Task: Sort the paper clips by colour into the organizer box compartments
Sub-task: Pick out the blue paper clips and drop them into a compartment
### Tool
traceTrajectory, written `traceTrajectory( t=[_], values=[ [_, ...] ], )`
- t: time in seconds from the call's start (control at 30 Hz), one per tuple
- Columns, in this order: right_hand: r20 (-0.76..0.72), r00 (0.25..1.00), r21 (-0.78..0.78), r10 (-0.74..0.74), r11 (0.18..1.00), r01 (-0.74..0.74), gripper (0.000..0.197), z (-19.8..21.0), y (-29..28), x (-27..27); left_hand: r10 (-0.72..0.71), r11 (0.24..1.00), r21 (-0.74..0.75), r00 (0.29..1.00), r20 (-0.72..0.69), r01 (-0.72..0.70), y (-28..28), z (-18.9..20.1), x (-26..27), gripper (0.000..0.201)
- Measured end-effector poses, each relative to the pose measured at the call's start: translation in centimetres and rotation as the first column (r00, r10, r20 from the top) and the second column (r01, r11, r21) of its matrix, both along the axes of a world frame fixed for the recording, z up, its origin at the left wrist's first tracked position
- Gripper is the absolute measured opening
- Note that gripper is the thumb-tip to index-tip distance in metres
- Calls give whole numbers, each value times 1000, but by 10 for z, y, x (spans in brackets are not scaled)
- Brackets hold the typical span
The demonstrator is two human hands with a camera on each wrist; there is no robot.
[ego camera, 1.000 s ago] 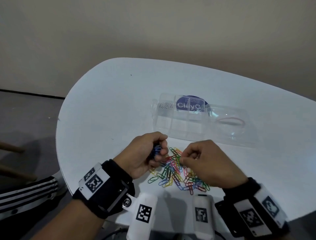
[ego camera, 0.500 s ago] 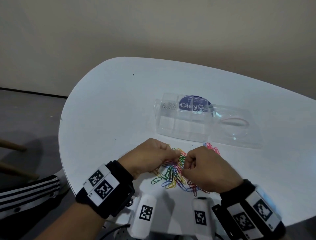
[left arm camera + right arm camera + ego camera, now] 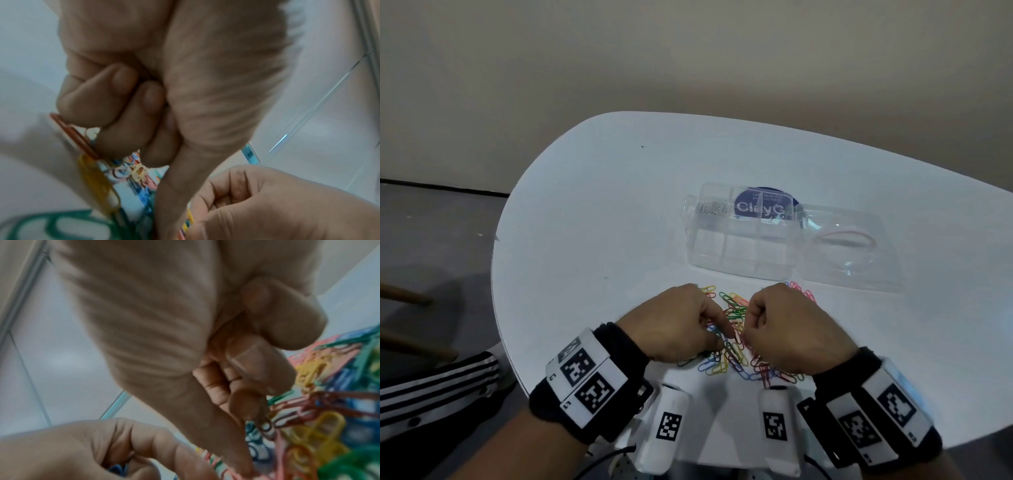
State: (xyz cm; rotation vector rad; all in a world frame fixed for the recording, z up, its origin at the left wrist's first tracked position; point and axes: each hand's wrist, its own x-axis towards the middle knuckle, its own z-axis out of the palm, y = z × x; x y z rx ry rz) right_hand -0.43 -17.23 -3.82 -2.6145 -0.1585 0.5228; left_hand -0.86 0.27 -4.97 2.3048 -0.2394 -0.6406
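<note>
A heap of mixed coloured paper clips [image 3: 736, 308] lies on the white table [image 3: 585, 240] in front of the clear organizer box [image 3: 743, 270]. My left hand [image 3: 717, 329] is over the heap's left side, fingers curled round several blue clips [image 3: 117, 469], thumb pointing down into the heap. My right hand [image 3: 748, 325] is curled at the heap's right side; its thumb and forefinger [image 3: 246, 410] pinch a dark red clip [image 3: 265, 426]. A small group of pink clips [image 3: 803, 291] lies apart behind that hand. Silver clips [image 3: 710, 209] sit in the box's far left compartment.
The box's open lid [image 3: 859, 267] lies flat to its right, with a red rubber band [image 3: 842, 236] on it. The table's curved edge runs close on the left, with dark floor beyond. A leg in striped trousers [image 3: 431, 383] shows at lower left.
My left hand has turned down from holding the blue clips up and now reaches its thumb into the heap. My right hand has shifted slightly within the heap.
</note>
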Motion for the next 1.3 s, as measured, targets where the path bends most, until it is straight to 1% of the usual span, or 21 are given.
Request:
traceTrajectory(
  t=[0.07, 0.17, 0.23, 0.33, 0.4, 0.47, 0.5, 0.53, 0.6, 0.67, 0.73, 0.8, 0.9, 0.97, 1.03, 1.07, 1.13, 1.17, 1.2, 1.23, 1.3],
  values=[
    [6, 1000, 14, -13, 1000, 13, 8, 1, -3, -1, -20, 999, 48, 999, 42, 18, -1, 1, 1, 16],
    [22, 999, 89, -45, 995, 43, 6, 4, -8, -2, -54, 993, 113, 995, 86, 44, -4, 2, 0, 13],
    [24, 995, 180, -96, 980, 90, 6, 5, -11, -2, -72, 986, 154, 993, 98, 57, -6, 2, -1, 8],
    [-8, 985, 354, -174, 920, 165, 11, 5, -12, -2, -82, 981, 182, 992, 93, 65, -7, 2, -2, 2],
    [-49, 976, 481, -211, 851, 208, 15, 5, -12, -1, -53, 992, 115, 996, 75, 44, -5, 3, -2, 6],
    [-118, 969, 598, -218, 764, 244, 15, 8, -11, -1, 50, 997, -55, 999, 21, -49, -3, 7, 0, 7],
    [-148, 965, 644, -215, 720, 259, 13, 10, -12, -2, 129, 976, -173, 991, -46, -135, -1, 10, 0, 9],
    [-171, 962, 682, -211, 680, 270, 12, 13, -12, -2, 199, 929, -289, 969, -145, -233, 0, 13, 1, 12],
    [-194, 957, 731, -216, 619, 287, 10, 18, -12, -2, 250, 780, -468, 892, -376, -415, 3, 19, 3, 21],
    [-201, 951, 762, -234, 573, 302, 13, 21, -11, -2, 188, 606, -578, 805, -563, -546, 3, 21, 7, 26],
    [-200, 951, 794, -235, 530, 297, 14, 23, -6, -3, 83, 474, -623, 736, -672, -622, 0, 20, 8, 22],
    [-192, 957, 810, -216, 516, 279, 11, 25, 2, -5, -5, 399, -645, 702, -712, -652, -8, 18, 7, 11],
    [-132, 964, 794, -230, 558, 241, 7, 24, 12, -10, -50, 302, -650, 670, -741, -697, -16, 12, 5, 21],
    [-79, 965, 764, -251, 606, 220, 7, 25, 12, -12, -22, 236, -627, 641, -767, -743, -17, 8, 5, 19],
    [-51, 961, 731, -273, 646, 222, 9, 27, 4, -10, 60, 180, -594, 612, -789, -784, -15, 8, 6, 9],
    [-34, 961, 703, -274, 677, 218, 9, 27, -1, -9, 104, 164, -585, 604, -790, -794, -14, 9, 7, 10],
    [10, 972, 622, -234, 763, 178, 7, 26, -11, -7, 169, 185, -591, 617, -768, -785, -10, 11, 8, 20],
    [35, 979, 569, -201, 809, 146, 8, 24, -16, -8, 202, 233, -598, 640, -742, -767, -8, 13, 7, 25],
    [57, 986, 507, -156, 856, 106, 8, 23, -20, -9, 238, 312, -602, 674, -699, -735, -7, 14, 5, 29],
    [67, 993, 440, -96, 896, 57, 8, 23, -24, -11, 272, 415, -595, 718, -641, -688, -8, 15, 3, 33],
    [37, 999, 331, 33, 943, -44, 9, 23, -30, -19, 295, 626, -541, 812, -503, -562, -12, 17, -3, 40]
  ],
)
